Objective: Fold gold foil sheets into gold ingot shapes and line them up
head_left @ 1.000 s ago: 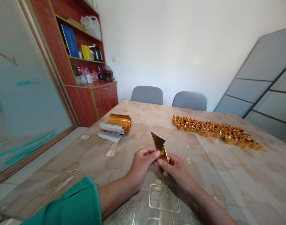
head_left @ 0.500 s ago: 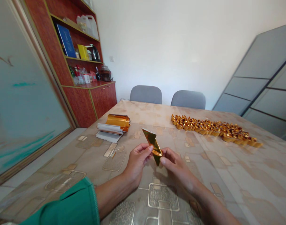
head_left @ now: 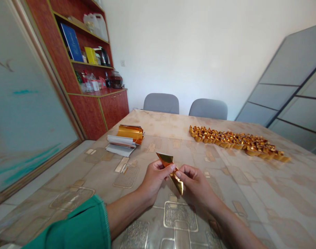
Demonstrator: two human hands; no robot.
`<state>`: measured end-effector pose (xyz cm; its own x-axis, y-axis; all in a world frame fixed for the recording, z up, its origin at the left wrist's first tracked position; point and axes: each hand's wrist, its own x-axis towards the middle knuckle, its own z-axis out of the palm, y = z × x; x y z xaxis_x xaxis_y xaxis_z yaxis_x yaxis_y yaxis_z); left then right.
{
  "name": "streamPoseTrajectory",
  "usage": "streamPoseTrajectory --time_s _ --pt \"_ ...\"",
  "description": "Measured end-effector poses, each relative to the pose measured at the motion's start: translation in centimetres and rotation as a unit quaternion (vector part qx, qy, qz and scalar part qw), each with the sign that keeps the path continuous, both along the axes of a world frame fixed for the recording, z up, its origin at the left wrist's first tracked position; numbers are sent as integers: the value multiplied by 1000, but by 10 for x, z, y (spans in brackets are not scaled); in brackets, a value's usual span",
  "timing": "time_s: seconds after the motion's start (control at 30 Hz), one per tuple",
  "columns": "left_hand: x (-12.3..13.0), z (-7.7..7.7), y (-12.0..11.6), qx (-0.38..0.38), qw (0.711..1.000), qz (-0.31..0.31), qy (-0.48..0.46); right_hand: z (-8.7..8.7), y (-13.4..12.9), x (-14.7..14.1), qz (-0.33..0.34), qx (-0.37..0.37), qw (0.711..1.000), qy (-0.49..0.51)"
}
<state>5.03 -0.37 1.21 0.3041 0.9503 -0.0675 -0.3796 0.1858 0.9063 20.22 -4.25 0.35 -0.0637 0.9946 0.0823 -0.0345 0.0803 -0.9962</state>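
A folded piece of gold foil paper (head_left: 177, 183) is pinched between both hands above the table's middle. My left hand (head_left: 156, 178) closes thumb and fingers on its left side. On its right edge my right hand (head_left: 190, 176) presses with the thumb, fingers curled behind. The paper slants, one pointed end up to the left and the other down to the right. To the left lies a stack of gold foil sheets (head_left: 130, 132) with white-backed sheets (head_left: 120, 145) in front. Many folded gold foil pieces (head_left: 235, 140) stand in rows on the right.
A patterned cloth under clear plastic covers the table (head_left: 95, 180). Two grey chairs (head_left: 161, 103) stand at its far side. At the left back is a red wooden cabinet (head_left: 112, 107) with bottles and boxes, beside a glass sliding door (head_left: 33, 103).
The foil paper has turned and dropped slightly; its lower point now reaches further down and right. Both thumbs have come closer together over its middle. The stack and rows stay put.
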Motion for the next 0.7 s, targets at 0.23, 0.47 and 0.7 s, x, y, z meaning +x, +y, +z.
streamPoseTrajectory --time_s 0.23,0.47,0.7 --pt "-4 9 6 10 999 46 -5 7 0 1 7 -53 998 39" --pt "-12 13 17 -52 997 18 -44 14 -2 10 -16 34 998 -40" --pt "-12 13 8 -128 987 -76 -64 21 -7 8 17 292 923 -249"
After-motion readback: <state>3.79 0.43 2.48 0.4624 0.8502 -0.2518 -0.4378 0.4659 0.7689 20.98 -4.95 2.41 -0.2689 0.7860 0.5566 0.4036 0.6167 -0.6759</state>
